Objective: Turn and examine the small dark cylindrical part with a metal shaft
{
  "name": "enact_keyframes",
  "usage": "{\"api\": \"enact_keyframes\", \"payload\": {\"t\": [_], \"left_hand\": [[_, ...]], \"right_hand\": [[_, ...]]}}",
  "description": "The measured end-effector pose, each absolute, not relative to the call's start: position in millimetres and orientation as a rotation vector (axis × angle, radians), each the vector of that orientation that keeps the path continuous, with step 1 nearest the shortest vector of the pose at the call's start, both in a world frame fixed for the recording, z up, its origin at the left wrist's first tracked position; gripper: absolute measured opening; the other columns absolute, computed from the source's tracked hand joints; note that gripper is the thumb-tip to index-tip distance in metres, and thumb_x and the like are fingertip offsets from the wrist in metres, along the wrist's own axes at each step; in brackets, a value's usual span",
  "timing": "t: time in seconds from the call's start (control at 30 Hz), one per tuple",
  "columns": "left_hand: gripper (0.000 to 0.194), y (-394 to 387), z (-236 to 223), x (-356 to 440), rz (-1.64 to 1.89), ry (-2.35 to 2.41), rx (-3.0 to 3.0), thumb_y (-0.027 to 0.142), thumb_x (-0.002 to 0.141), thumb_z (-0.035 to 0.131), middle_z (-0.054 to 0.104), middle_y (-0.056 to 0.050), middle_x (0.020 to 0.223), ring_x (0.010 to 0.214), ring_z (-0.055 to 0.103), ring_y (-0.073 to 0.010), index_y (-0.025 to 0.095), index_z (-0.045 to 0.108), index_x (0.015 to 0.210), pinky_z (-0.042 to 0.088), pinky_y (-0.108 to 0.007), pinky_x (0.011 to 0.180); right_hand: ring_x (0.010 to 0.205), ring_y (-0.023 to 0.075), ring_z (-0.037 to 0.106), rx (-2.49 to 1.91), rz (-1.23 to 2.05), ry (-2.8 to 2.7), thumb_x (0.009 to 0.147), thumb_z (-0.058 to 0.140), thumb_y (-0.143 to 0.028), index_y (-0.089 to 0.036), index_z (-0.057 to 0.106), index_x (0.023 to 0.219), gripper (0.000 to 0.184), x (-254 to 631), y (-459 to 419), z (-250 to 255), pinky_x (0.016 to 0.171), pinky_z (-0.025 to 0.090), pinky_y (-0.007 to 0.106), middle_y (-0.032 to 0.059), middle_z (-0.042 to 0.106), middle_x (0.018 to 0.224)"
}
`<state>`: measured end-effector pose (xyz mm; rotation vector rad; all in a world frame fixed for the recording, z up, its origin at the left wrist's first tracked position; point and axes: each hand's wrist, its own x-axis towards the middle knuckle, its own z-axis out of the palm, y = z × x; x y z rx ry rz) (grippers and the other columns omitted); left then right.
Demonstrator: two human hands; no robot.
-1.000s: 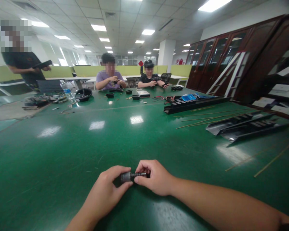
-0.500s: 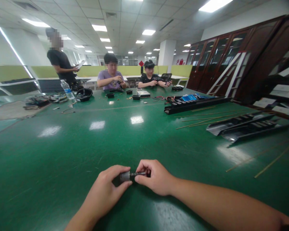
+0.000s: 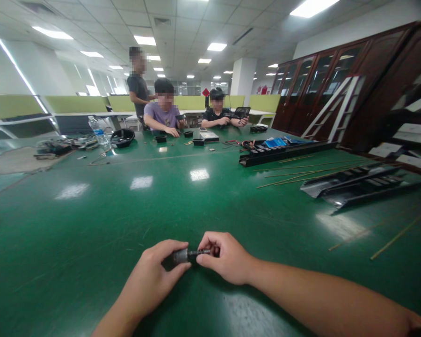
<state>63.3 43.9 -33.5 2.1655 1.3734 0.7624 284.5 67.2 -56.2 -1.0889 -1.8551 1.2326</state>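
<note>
The left hand (image 3: 150, 276) pinches the thick end of a small dark fitting (image 3: 181, 255), the right hand (image 3: 224, 258) its thin shaft, the two close together over the green worktop (image 3: 91, 224).

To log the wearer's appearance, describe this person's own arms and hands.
The left hand and right hand are bare, with no gloves, rings or bracelets showing. The right forearm has no sleeve, cable or marking in view, and no watch shows at its wrist.
</note>
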Motion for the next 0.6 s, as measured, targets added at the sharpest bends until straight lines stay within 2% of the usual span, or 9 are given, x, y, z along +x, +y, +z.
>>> {"api": "enact_keyframes", "payload": {"t": [0.6], "left_hand": [[0.025,44.8,-34.0,59.3,0.8,1.362,2.176,0.03,0.084,0.069,0.071,0.0,0.106,0.098,0.066,-0.0187,0.028,0.068,0.11,0.052,-0.031,0.089]], "right_hand": [[0.057,0.0094,0.047,-1.089,1.249,-1.828,0.079,0.068,-0.023,-0.015,0.062,0.083,0.01,284.6,67.0,-56.2,0.053,0.035,0.021,-0.0042,0.054,0.064]]}}
